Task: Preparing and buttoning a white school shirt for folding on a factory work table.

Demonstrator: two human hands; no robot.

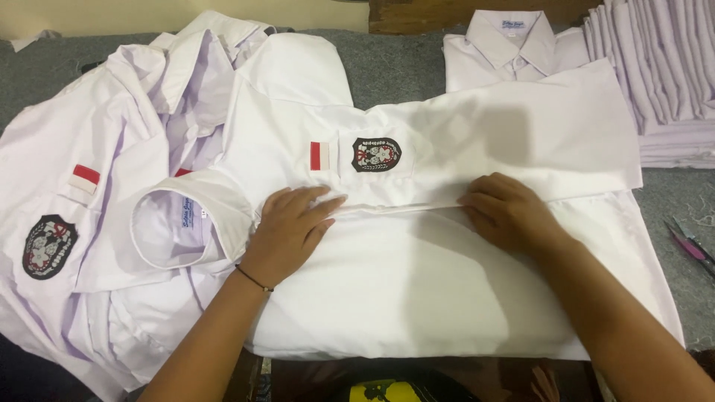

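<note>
From the head view, our left hand [292,227] and right hand [505,211] lie flat, fingers spread and gripping nothing, on the white shirt [417,290] spread over the grey table [395,67]. It looks light, limp and crease-prone (badge [376,154] uppermost); we judge the placket fold the best hold.

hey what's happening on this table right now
A person is pressing both hands flat on a white shirt spread over a grey table. The left hand and right hand rest along the front edge where the two halves meet, below a dark crest patch. More white shirts lie loose at the left, a folded stack sits at the top right, and scissors lie at the right edge.
</note>
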